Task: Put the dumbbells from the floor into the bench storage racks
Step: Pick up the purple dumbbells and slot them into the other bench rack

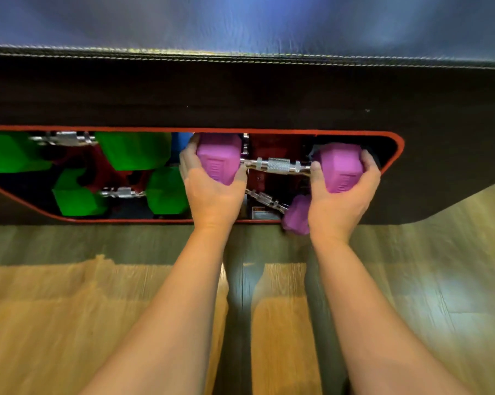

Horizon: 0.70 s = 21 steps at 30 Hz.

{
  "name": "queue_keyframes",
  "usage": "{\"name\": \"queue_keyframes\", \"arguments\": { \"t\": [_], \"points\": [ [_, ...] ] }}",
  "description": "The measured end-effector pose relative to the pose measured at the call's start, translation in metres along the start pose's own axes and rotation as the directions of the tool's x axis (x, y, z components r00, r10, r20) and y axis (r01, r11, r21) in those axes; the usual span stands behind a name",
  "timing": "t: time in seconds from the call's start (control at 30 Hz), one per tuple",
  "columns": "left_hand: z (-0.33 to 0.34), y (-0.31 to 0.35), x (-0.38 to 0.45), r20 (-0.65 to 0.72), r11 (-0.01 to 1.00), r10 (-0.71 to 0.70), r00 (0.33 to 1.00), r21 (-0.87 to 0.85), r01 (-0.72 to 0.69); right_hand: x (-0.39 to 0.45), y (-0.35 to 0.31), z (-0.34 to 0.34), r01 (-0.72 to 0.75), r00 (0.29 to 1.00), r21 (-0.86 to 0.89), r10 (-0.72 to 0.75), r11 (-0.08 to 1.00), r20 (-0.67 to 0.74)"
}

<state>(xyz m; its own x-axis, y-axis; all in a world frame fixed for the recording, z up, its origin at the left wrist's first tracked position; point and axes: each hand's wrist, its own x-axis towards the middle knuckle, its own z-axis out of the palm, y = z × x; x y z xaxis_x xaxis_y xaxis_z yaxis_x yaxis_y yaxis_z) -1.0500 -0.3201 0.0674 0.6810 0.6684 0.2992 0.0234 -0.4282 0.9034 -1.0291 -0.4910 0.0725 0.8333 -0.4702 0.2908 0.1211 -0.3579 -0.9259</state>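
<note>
A purple hex dumbbell (pixel 277 165) with a chrome handle lies level inside the bench's red-rimmed side opening (pixel 397 155). My left hand (pixel 209 195) grips its left head and my right hand (pixel 340 203) grips its right head. A second purple dumbbell (pixel 296 215) lies tilted below it, one head sticking out over the opening's lower edge, its other end hidden behind my left hand. Two green dumbbells (pixel 132 151) (pixel 78 195) rest in the left part of the opening.
The black padded bench (pixel 240 95) fills the upper view, its seat top blurred. A blue dumbbell head (pixel 181 139) shows behind the upper green one. Wood floor (pixel 69 309) stretches below, with dark shadows of my arms.
</note>
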Motion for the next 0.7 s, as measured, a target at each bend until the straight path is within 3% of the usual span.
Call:
{"name": "queue_keyframes", "arguments": {
  "t": [0.17, 0.27, 0.43, 0.57, 0.7],
  "points": [
    [0.019, -0.001, 0.011, -0.024, 0.998, -0.058, 0.998, 0.006, 0.058, 0.026, -0.001, 0.015, 0.039, 0.999, -0.057, -0.039, 0.998, 0.011],
    [0.032, -0.006, 0.021, -0.026, 0.993, -0.094, 0.995, 0.065, 0.096, 0.046, 0.008, 0.027, 0.028, 0.993, -0.158, -0.009, 0.987, 0.121],
    [0.042, -0.018, 0.020, 0.008, 0.982, -0.006, 1.000, 0.186, 0.005, 0.044, 0.027, 0.039, 0.113, 0.965, -0.301, -0.032, 0.947, 0.261],
    [0.048, -0.024, 0.019, -0.021, 0.972, 0.022, 1.000, 0.235, -0.016, 0.043, 0.035, 0.044, 0.139, 0.972, -0.309, -0.070, 0.941, 0.224],
    [0.048, -0.033, 0.028, 0.011, 0.966, 0.056, 0.998, 0.251, -0.057, 0.032, 0.028, 0.051, 0.069, 0.993, -0.277, -0.040, 0.958, 0.109]
  ]
}}
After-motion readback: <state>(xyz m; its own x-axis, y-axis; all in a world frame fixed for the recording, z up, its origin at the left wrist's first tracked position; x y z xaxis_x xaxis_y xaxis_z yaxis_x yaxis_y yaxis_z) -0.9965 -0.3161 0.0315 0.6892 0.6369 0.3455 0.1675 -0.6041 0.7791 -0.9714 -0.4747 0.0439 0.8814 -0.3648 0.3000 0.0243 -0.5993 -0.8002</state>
